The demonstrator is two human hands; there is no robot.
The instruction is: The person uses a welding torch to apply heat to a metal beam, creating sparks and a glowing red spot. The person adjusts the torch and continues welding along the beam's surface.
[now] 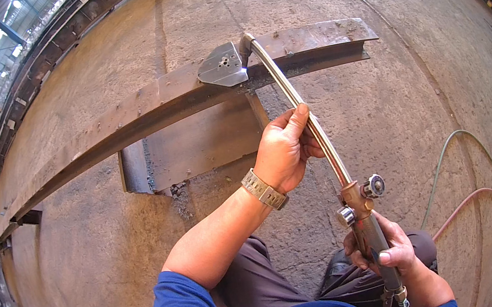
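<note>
Here, cutting torch (337, 167): in both hands over the floor (81, 259), its long axis running from 11 o'clock at the far end to 5 o'clock at the handle (371, 233).
Torch head (246, 46): bent downward at the beam, at 12 o'clock from the left hand and 11 o'clock from the right; whether its tip touches the steel is hidden.
Left hand (283, 154): the nearer to the head, thumb and fingers pinching the metal tubes partway along.
Right hand (400, 250): curled round the handle, just below the black knob (373, 185) and the silver knob (346, 215).
Grey plate (223, 66): just beside the head, toward 8 o'clock from it, overlapping the beam; its support cannot be told.
Steel beam (122, 113): stretches from 8 to 2 o'clock, crossed by the torch.
Shorter steel piece (202, 144): between 9 and 10 o'clock from the left hand, on the floor.
Green hose (458, 131) and red hose (481, 191): looping toward 2 o'clock from the right hand.
</note>
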